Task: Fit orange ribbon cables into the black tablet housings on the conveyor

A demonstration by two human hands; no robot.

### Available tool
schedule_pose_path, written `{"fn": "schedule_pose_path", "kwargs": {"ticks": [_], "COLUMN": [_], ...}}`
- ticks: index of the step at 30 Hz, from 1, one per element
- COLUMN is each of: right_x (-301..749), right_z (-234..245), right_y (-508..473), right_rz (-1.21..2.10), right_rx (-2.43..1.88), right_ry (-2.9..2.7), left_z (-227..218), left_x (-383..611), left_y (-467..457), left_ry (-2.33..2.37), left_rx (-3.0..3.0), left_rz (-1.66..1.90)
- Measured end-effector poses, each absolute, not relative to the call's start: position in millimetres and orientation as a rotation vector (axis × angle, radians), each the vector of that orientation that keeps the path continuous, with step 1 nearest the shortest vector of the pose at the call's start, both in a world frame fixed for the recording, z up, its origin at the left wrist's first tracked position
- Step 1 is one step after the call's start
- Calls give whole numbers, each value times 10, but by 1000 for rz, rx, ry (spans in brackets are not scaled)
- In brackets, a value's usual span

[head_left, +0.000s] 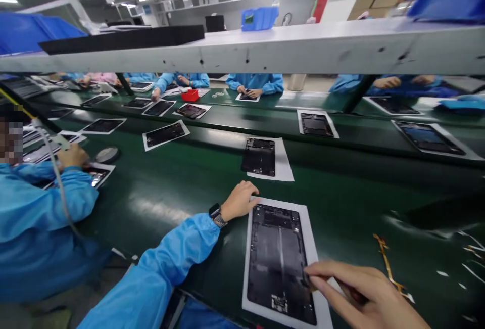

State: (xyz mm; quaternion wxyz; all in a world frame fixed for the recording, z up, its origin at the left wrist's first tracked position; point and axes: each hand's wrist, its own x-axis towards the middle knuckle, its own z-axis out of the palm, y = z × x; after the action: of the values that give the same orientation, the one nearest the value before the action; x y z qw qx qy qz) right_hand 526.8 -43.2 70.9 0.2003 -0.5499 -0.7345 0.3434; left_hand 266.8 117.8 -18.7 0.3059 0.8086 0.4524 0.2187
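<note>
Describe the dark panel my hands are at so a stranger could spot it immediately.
On the green work surface, find the nearest white sheet, between the left hand and the right hand. The dark panel lies on that sheet. Unlike the panel just beyond, which overhangs its paper, it sits inside its sheet's edges.

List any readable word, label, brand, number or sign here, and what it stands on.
None can be read.
Middle blue bin: small green patch, too small to read.
Nearest flat device: any fine markings too small to read.
Wristwatch: dark face, nothing legible.
</note>
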Motion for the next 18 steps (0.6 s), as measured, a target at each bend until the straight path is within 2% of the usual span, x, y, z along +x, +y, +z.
{"fn": "schedule_pose_path", "kwargs": {"ticks": [2,5,7,12,18], "right_x": [5105,4884,4787,4655,4495], "right_z": [748,720,622,244,-98], "right_y": [-167,274,522,898,1170], "right_rz": [1038,1245,1366,1478,1361], "right_rx": [-1498,-1427,-1398,-1401,-1555], "right_ry": [-2095,-2056,-1987,-1977,-2106], "left_z": [-89,2,11,-119,-240], "left_x": [2686,2729,2713,2577,2562], "left_y": [910,554,385,193,151], "left_ry": [974,590,685,1243,1301], "left_rx": [1835,1283,1241,1862,2489], "left_rz": [668,613,579,567,483]}}
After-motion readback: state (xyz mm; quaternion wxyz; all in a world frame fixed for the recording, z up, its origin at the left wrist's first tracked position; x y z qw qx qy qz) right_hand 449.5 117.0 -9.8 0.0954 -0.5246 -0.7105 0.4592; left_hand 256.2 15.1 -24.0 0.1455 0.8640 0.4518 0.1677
